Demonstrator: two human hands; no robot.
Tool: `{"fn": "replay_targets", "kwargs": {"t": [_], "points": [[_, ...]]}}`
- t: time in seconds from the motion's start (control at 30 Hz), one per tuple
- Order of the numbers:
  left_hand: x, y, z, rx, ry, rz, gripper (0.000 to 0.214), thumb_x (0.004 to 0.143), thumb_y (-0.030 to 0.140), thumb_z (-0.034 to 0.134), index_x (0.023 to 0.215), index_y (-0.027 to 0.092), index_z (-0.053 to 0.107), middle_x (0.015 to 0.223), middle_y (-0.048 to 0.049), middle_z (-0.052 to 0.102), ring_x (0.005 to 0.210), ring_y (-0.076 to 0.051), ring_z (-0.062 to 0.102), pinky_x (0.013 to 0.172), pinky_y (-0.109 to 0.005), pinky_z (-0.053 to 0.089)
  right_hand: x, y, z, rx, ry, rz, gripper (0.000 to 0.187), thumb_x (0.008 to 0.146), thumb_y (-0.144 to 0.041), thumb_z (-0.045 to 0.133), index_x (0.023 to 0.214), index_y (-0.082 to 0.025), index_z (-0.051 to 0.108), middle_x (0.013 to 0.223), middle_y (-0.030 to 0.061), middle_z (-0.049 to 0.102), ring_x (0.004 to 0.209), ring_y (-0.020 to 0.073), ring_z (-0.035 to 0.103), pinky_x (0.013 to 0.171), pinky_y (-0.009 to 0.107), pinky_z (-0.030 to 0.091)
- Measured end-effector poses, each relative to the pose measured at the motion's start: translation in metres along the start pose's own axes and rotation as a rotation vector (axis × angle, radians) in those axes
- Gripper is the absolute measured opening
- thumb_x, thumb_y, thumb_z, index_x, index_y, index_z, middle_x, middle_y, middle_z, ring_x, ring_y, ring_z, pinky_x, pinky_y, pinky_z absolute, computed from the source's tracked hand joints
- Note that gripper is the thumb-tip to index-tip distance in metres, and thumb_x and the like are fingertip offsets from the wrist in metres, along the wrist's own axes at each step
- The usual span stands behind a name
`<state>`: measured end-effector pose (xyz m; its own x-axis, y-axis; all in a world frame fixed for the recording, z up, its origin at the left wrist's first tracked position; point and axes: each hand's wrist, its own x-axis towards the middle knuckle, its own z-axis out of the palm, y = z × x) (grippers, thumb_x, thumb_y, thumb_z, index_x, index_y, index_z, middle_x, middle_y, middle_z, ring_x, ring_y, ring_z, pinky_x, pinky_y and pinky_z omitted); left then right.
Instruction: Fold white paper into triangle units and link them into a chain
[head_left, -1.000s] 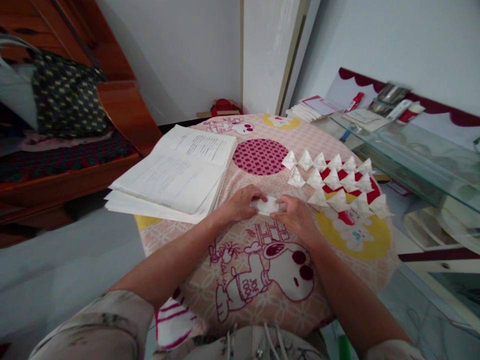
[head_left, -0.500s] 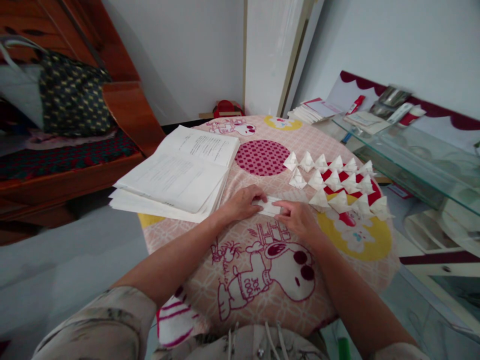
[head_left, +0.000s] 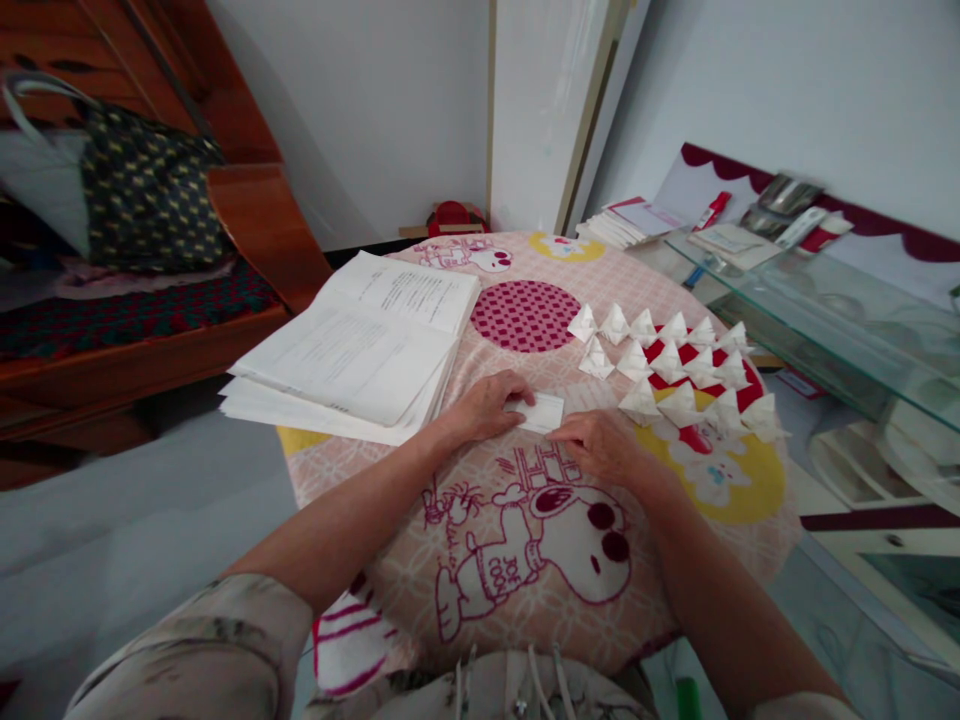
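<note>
Judged a creasing step: pin the folded paper point(head_left: 546, 413), square its edges, press evenly. Hands apart: left hand point(head_left: 491, 405) grips its left end; right hand point(head_left: 600, 441) at its near right corner, contact uncertain. Paper white, flat, oblong, central, well inside the tabletop's point(head_left: 652, 280) edges.

Two hands point(head_left: 491, 405), one strip point(head_left: 547, 411), fifteen paper shapes point(head_left: 668, 363)

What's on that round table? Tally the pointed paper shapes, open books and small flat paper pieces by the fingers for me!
Pointed paper shapes: 15
Open book: 1
Small flat paper piece: 1
Total: 17
</note>
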<state>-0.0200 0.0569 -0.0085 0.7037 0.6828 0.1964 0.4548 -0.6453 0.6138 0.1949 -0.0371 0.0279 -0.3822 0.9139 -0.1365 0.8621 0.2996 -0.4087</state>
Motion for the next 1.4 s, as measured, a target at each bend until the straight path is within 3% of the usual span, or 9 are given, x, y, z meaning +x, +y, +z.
{"fn": "replay_targets", "kwargs": {"t": [0.17,0.33,0.47,0.6,0.83,1.03,1.2,1.3,1.4], "points": [[-0.001,0.000,-0.001,0.010,-0.003,0.010,0.026,0.072,0.011,0.067,0.097,0.016,0.071,0.095,-0.0045,0.066,0.088,-0.018,0.061,0.083,-0.032,0.051,-0.003,0.021,0.002,0.189,0.108,0.003,0.025,0.078,-0.012,0.053,0.076,-0.021,0.076,0.069,0.0011,0.070,0.064,0.0156,0.059,0.062,0.026,0.040],[-0.002,0.000,-0.001,-0.009,0.028,0.009,0.030,0.071,0.009,0.065,0.100,0.016,0.072,0.096,-0.0045,0.066,0.087,-0.017,0.061,0.083,-0.032,0.052,0.011,0.020,0.012,0.102,0.370,0.225,0.025,0.090,-0.023,0.052,0.099,-0.020,0.074,0.073,0.0042,0.069,0.068,0.0186,0.059,0.063,0.028,0.039],[-0.002,0.001,0.001,-0.004,0.049,0.014,0.038,0.073,0.011,0.067,0.110,0.015,0.071,0.102,-0.0065,0.068,0.090,-0.019,0.063,0.085,-0.035,0.054,0.021,0.014,0.016,-0.006,0.349,0.276,0.024,0.092,-0.024,0.053,0.107,-0.020,0.072,0.084,0.0089,0.072,0.079,0.0224,0.063,0.070,0.031,0.041],[-0.003,-0.004,0.003,0.053,0.059,0.073,0.047,0.075,0.017,0.071,0.122,0.017,0.066,0.124,-0.0100,0.067,0.115,-0.025,0.061,0.103,-0.045,0.050,0.022,0.013,0.015,0.012,0.351,0.303,0.023,0.093,-0.022,0.052,0.102,-0.020,0.073,0.082,0.0078,0.072,0.076,0.0215,0.063,0.069,0.031,0.040],[-0.006,-0.010,0.005,0.061,0.009,0.178,0.059,0.080,0.033,0.077,0.135,0.021,0.060,0.137,-0.0123,0.062,0.131,-0.030,0.054,0.111,-0.052,0.044,0.019,0.022,0.018,0.205,0.409,0.231,0.020,0.089,-0.021,0.053,0.090,-0.022,0.073,0.081,0.0048,0.072,0.073,0.0189,0.062,0.068,0.029,0.043],[-0.007,0.002,0.000,0.047,0.038,0.277,0.066,0.078,0.025,0.077,0.140,0.021,0.055,0.138,-0.0138,0.060,0.130,-0.030,0.054,0.108,-0.052,0.046,0.018,0.018,0.019,0.503,0.407,0.154,0.019,0.087,-0.029,0.055,0.084,-0.020,0.071,0.061,-0.0011,0.060,0.057,0.0147,0.054,0.055,0.026,0.038],[-0.006,0.011,-0.006,0.043,0.088,0.361,0.037,0.079,0.014,0.069,0.116,0.018,0.065,0.125,-0.0109,0.066,0.121,-0.027,0.059,0.105,-0.048,0.048,0.016,0.019,0.017,0.704,0.382,0.172,0.036,0.092,-0.046,0.052,0.074,-0.019,0.066,0.055,-0.0023,0.055,0.047,0.0121,0.046,0.048,0.025,0.035],[-0.006,0.013,-0.010,0.020,0.123,0.377,0.015,0.082,0.010,0.065,0.095,0.017,0.068,0.116,-0.0093,0.070,0.112,-0.024,0.062,0.101,-0.044,0.049,0.018,0.021,0.016,0.514,0.473,0.218,0.037,0.093,-0.044,0.050,0.068,-0.020,0.061,0.055,-0.0017,0.053,0.052,0.0131,0.046,0.051,0.026,0.033],[-0.007,0.015,-0.012,0.000,0.144,0.367,0.009,0.085,0.011,0.063,0.086,0.018,0.068,0.111,-0.0086,0.071,0.107,-0.022,0.065,0.103,-0.044,0.048,0.021,0.018,0.016,0.249,0.464,0.232,0.033,0.091,-0.039,0.054,0.064,-0.020,0.058,0.058,-0.0005,0.055,0.059,0.0142,0.048,0.057,0.027,0.032]]}}
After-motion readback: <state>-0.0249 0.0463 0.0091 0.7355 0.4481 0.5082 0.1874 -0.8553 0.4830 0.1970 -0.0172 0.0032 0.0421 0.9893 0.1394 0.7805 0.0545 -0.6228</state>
